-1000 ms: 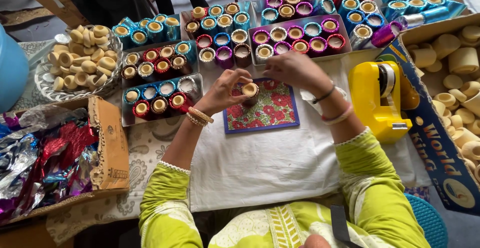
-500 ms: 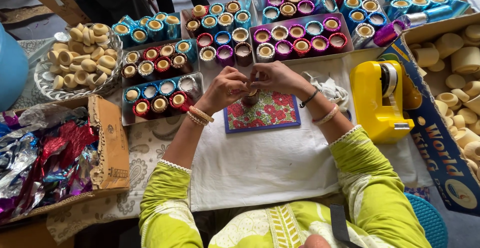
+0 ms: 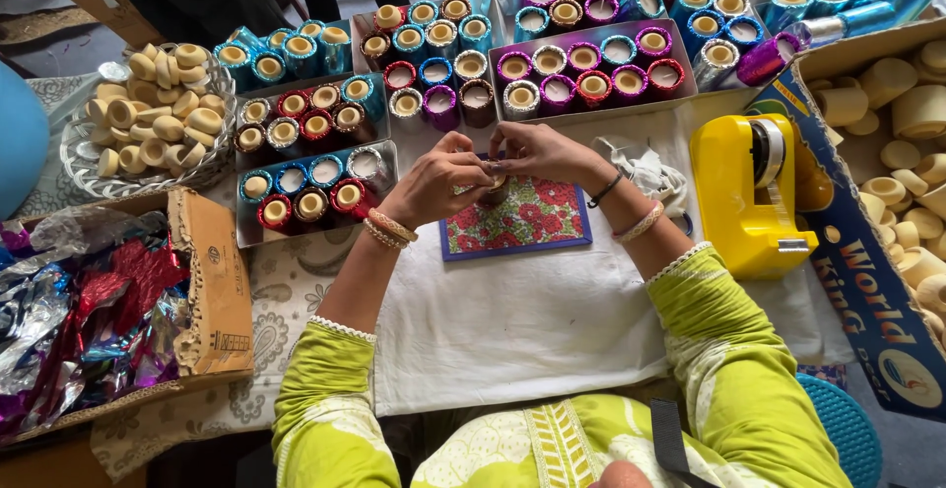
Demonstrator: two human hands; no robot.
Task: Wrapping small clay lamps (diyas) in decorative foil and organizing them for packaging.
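While my left hand (image 3: pixel 434 184) and right hand (image 3: pixel 540 151) pinch the small cup (image 3: pixel 496 188) shut-fingered, it could slip toward the trays (image 3: pixel 315 184) at ten o'clock.

the hands (image 3: pixel 493 168) hide most of the small cup (image 3: pixel 496 190) between them. the cardboard box (image 3: pixel 892 153) of plain cups is cut off by the right edge.

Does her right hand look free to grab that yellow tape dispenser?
Probably not at once: the right hand and left hand both pinch a small cup. The dispenser itself stands close by, with nothing between.
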